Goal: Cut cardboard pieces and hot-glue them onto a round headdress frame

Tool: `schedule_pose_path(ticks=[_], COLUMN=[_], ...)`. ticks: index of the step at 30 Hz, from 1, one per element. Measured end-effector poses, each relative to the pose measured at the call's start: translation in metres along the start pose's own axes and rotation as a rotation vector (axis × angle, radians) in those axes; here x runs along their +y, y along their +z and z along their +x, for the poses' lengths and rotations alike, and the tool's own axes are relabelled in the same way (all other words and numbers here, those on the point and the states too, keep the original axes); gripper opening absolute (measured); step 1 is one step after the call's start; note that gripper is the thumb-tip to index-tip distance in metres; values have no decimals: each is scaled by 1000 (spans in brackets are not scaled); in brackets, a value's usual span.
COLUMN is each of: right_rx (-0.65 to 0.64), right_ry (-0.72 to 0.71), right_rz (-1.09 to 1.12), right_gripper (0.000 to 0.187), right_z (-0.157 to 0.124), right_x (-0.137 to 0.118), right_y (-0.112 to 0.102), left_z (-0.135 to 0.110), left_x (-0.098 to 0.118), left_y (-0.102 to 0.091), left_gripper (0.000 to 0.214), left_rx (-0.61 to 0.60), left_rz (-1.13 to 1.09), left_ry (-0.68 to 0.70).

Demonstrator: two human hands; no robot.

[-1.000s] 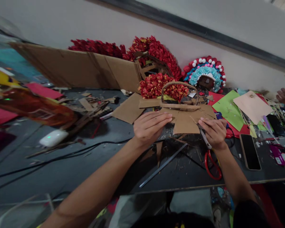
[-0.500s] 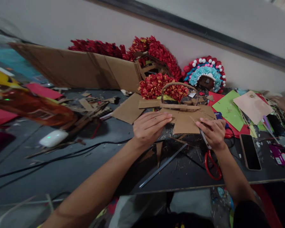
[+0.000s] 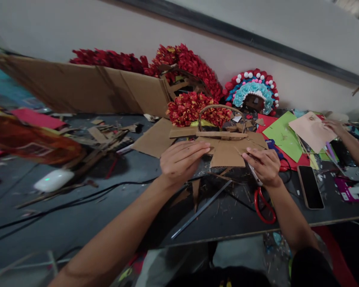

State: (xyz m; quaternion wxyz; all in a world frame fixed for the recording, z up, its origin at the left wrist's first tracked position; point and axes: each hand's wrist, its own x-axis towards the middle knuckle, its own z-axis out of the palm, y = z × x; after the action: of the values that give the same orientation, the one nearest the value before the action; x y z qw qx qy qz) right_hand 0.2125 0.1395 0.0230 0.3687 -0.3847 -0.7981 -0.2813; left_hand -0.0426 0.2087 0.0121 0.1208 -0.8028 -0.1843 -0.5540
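A co-worker's hand (image 3: 334, 126) has just reached the pale paper (image 3: 311, 130), while the left hand (image 3: 182, 160), fingers pressed together, and right hand (image 3: 263, 164), fingers bunched, still pinch the cardboard (image 3: 228, 154) behind the bench's (image 3: 224, 221) front edge, apparently keeping it steady.

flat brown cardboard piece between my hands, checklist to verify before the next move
1. Left hand on the flat brown cardboard piece: ok.
2. Grip of the right hand on it: cannot tell, the pinch is unclear.
3. Arched brown cardboard frame fixed to the piece: cannot tell.
4. Red-handled metal scissors clear of the right hand: not ok, partly hidden by it.
5. Black rectangular smartphone apart from both hands: ok.
6. Co-worker's hand clear of the piece: ok, at the pale pink sheet.
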Motion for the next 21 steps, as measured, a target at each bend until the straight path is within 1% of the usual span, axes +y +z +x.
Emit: schedule_pose_path(ticks=[8,15,18,21], right_rx=[-23,5,-17,-37], right_ry=[-12,-35,-44,-45], right_rz=[-25,11,-6,-31], right_gripper=[45,39,37,40], right_z=[-1,2,1,1], right_x=[1,0,1,1], right_y=[-1,-1,-1,0], left_z=[0,-2,-3,-3], left_x=[0,-1,-2,-3], left_y=[3,5,6,7], left_gripper=[23,22,23,24], left_rx=[12,15,26,54], left_rz=[21,9,4,-21], left_ry=[-27,-57,-45,-19])
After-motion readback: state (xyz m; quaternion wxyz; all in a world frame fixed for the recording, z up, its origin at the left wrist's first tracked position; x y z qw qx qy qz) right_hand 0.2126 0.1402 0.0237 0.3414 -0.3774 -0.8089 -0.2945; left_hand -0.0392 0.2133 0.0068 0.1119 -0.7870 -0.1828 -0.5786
